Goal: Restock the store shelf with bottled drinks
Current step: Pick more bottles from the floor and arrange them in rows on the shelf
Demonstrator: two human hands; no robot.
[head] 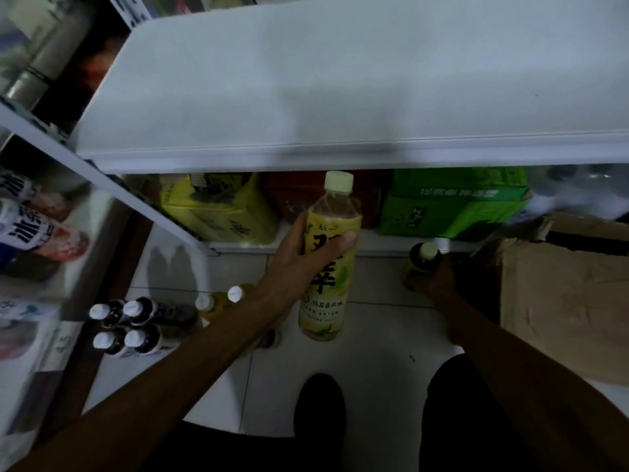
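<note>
My left hand (299,260) grips a yellow-labelled drink bottle (332,287) with a pale cap, held upright in the air just below the front edge of a bare white shelf (340,97). Lower and to the right, my right hand (434,284) is wrapped around a second, darker bottle (425,257) with a pale cap, close to the tiled floor. That bottle's body is mostly hidden by my hand.
Several dark bottles with white caps (124,325) and two yellow ones (221,301) stand on the floor at left. An open cardboard box (561,294) sits at right. Yellow (218,212) and green (452,202) drink cases fill the bottom shelf. A neighbouring rack (37,233) holds bottles.
</note>
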